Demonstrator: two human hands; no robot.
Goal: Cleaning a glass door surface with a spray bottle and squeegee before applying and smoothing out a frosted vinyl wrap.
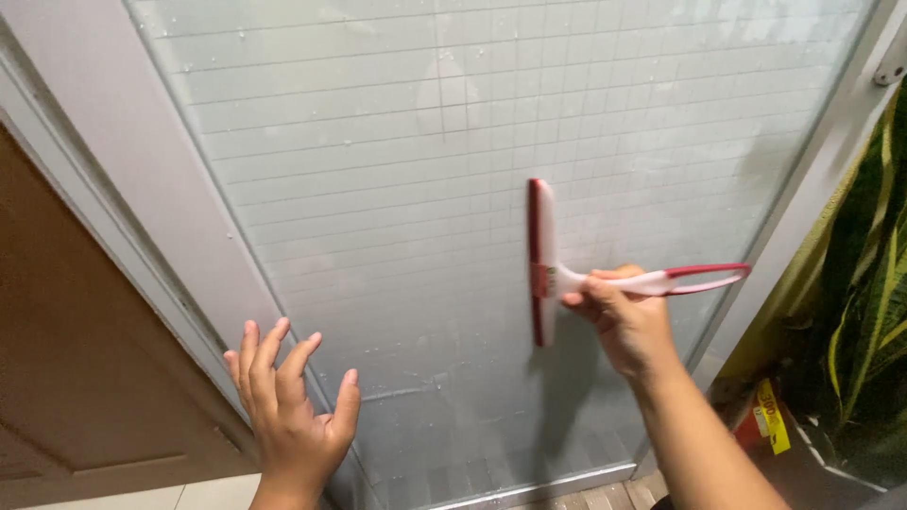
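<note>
My right hand [625, 321] grips the white and red handle of a squeegee [542, 260]. Its red blade stands upright against the frosted glass panel [416, 189], a little right of the panel's middle. The glass carries a grid pattern and scattered water drops. My left hand [291, 416] is open with fingers spread, held at the lower left of the glass beside the white door frame [123, 179]; whether it touches the frame I cannot tell.
A brown wooden door [76, 378] fills the left side. At the right edge stands a plant with long green and yellow leaves [864, 283]. A red and yellow package [765, 420] lies below it. The white frame's right post [803, 198] borders the glass.
</note>
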